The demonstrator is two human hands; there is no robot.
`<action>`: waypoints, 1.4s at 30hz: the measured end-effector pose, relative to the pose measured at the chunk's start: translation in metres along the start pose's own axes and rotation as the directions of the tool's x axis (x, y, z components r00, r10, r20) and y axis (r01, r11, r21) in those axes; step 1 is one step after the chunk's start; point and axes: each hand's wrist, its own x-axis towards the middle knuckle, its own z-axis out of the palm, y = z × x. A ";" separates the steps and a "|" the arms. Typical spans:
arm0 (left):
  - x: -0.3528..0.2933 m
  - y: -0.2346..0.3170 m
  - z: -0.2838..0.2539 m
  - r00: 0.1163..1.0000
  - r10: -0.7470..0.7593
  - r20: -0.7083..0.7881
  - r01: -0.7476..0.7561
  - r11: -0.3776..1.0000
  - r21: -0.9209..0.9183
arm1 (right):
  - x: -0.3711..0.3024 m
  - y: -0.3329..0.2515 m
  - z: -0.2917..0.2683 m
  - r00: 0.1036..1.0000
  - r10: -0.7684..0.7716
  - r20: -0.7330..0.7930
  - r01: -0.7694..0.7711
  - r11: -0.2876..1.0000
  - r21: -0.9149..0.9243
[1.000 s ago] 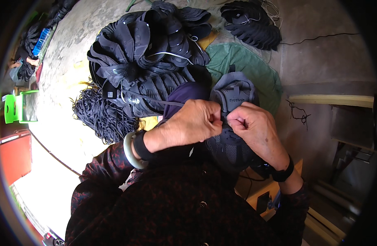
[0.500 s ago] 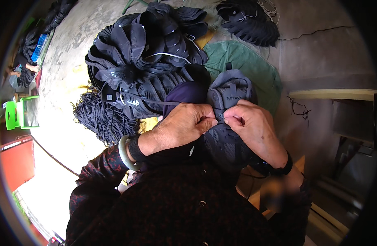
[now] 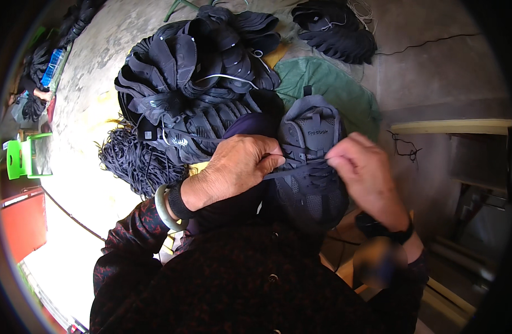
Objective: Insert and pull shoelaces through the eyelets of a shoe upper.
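Observation:
A dark grey shoe upper lies in front of me, its tongue and pull loop toward the far side. A dark flat shoelace crosses it below the tongue, between my hands. On the shoe's left side, my left hand is closed, thumb and index finger pinching the lace. My right hand pinches lace at the right edge of the eyelets, slightly blurred. Left of the shoe, several dark shoe uppers are heaped together. Beside that heap is a tangled bundle of dark laces.
A green cloth lies beyond the shoe, with another stack of dark uppers behind it. To the right is a pale wooden ledge. A green chair and red panel stand far left, near another person's hand.
My right hand has moved right and my left hand slightly left, away from the middle of the shoe. The lace between them now shows across the eyelets.

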 end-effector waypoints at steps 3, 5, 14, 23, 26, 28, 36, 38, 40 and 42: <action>-0.006 -0.009 -0.003 0.997 0.001 -0.076 0.002 0.999 0.038 | 0.001 0.005 -0.047 0.961 0.256 -0.102 -0.257 0.966 0.007; -0.009 -0.010 0.001 0.987 0.093 -0.132 -0.077 0.990 0.122 | -0.007 0.032 -0.074 0.942 0.267 -0.202 -0.271 0.963 0.012; -0.028 0.005 0.023 0.963 0.215 -0.162 -0.212 0.977 0.038 | -0.004 0.047 -0.056 0.912 0.411 0.017 -0.150 0.294 0.944; -0.022 0.000 0.018 0.991 -0.101 0.090 0.100 0.995 0.022 | 0.014 0.050 -0.030 0.936 0.352 0.000 -0.057 0.153 0.987; -0.026 -0.009 0.012 0.997 -0.016 0.080 0.020 0.999 -0.041 | 0.012 0.050 -0.027 0.934 0.352 -0.056 -0.061 0.314 0.947; -0.028 -0.012 0.006 0.995 0.058 0.078 -0.056 0.998 -0.019 | 0.009 0.054 -0.026 0.942 0.327 -0.075 -0.057 0.375 0.925; -0.027 -0.009 -0.011 0.985 0.166 0.055 -0.172 0.976 0.132 | 0.018 0.108 -0.072 0.876 0.420 -0.237 -0.012 0.509 0.861; -0.026 -0.008 -0.012 0.982 0.175 0.065 -0.182 0.973 0.142 | 0.012 0.146 -0.118 0.861 0.400 -0.314 0.029 0.578 0.816; -0.025 -0.006 -0.014 0.980 0.185 0.075 -0.195 0.969 0.154 | -0.002 0.190 -0.178 0.794 0.453 -0.405 0.039 0.627 0.778; -0.023 -0.003 -0.014 0.977 0.173 0.121 -0.188 0.973 0.130 | -0.009 0.221 -0.232 0.680 0.543 -0.492 0.011 0.664 0.748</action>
